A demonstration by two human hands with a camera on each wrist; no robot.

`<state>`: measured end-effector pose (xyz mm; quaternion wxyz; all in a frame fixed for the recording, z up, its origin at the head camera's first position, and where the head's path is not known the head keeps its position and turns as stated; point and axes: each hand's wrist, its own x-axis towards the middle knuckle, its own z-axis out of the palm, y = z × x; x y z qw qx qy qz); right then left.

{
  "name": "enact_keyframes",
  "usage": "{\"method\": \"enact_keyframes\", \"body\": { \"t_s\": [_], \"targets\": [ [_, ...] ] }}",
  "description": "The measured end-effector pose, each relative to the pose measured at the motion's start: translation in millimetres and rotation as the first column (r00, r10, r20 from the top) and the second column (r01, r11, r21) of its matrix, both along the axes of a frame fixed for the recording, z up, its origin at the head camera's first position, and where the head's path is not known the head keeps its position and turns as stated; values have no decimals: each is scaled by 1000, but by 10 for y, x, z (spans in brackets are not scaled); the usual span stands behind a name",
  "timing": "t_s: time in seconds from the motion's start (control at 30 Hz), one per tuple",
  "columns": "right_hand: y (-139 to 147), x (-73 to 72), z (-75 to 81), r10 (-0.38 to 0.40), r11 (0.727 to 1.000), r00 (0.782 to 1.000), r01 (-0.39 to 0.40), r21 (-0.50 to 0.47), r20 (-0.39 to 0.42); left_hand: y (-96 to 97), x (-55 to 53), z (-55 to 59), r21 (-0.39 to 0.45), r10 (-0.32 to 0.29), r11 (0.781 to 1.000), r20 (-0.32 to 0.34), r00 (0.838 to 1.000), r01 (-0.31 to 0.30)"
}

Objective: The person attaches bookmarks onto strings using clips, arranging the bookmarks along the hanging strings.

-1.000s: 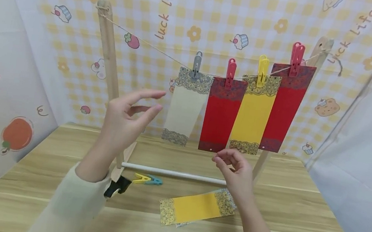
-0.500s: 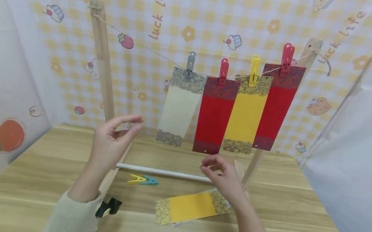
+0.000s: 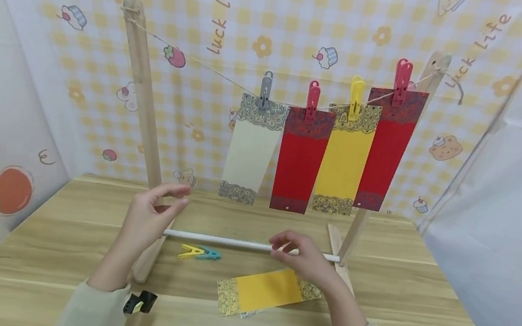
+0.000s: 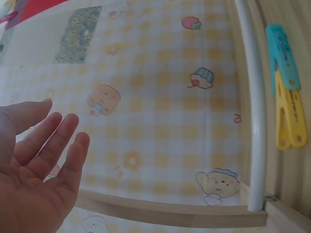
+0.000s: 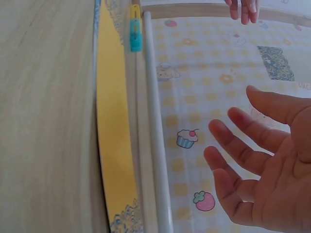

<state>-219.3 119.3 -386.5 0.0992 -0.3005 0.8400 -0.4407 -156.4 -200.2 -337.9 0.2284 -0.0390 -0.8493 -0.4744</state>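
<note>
Your left hand (image 3: 149, 218) and right hand (image 3: 304, 256) held nothing, fingers softly bent, apart from the thumbs. The yellow card (image 3: 268, 291) lay near your right hand, well in from the wood table's (image 3: 419, 319) right edge. A gap split it from two plastic pegs (image 3: 205, 254), left. The far checked cloth (image 3: 291, 22) said "luck life".

lit softly and evenly in the head view, with a faint shadow on the table (image 3: 423, 325) beside the left sleeve (image 3: 92, 311). dimmer and hazier in both wrist views, bowed by the lens along the white rod (image 4: 257, 107) in the left one.
</note>
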Motion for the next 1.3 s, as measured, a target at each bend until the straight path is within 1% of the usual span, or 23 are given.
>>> {"method": "enact_keyframes", "body": {
  "t_s": [0.1, 0.23, 0.37, 0.5, 0.6, 0.67, 0.77, 0.83, 0.9, 0.97, 1.03, 1.17, 1.3],
  "targets": [
    [-6, -8, -30, 73, 997, 997, -74, 34, 24, -50, -34, -74, -29, -4, 1000, 61, 998, 6],
    [-9, -9, -80, 127, 987, 990, -133, 87, 63, -109, -75, -157, -71, -14, 997, 93, 996, 21],
    [-9, -7, -127, 138, 979, 986, -150, 135, 95, -155, -97, -205, -98, -19, 995, 88, 996, 28],
    [-9, -8, -152, 134, 976, 985, -150, 155, 110, -194, -102, -239, -127, -23, 991, 114, 993, 37],
    [-2, -4, -156, 136, 972, 985, -153, 178, 102, -217, -121, -272, -157, -46, 985, 149, 988, 70],
    [2, 3, -155, 149, 967, 985, -164, 193, 91, -221, -141, -299, -179, -73, 978, 165, 984, 103],
    [4, 10, -161, 167, 959, 983, -180, 218, 76, -228, -165, -346, -222, -105, 964, 195, 975, 149],
    [6, 10, -164, 178, 953, 982, -187, 239, 60, -234, -176, -378, -246, -119, 954, 212, 970, 171],
    [17, 7, -166, 183, 946, 982, -186, 266, 35, -243, -183, -403, -255, -126, 949, 236, 964, 186],
    [36, 4, -163, 186, 938, 983, -180, 297, 10, -250, -186, -427, -248, -137, 947, 262, 955, 203],
    [60, 5, -154, 186, 930, 982, -174, 322, -6, -255, -185, -447, -234, -152, 946, 294, 944, 225],
    [87, 12, -148, 179, 921, 984, -170, 349, 5, -270, -187, -496, -214, -200, 935, 344, 917, 284],
    [83, 9, -149, 174, 918, 985, -170, 359, 20, -287, -196, -532, -210, -233, 923, 359, 904, 322]
  ]
}}
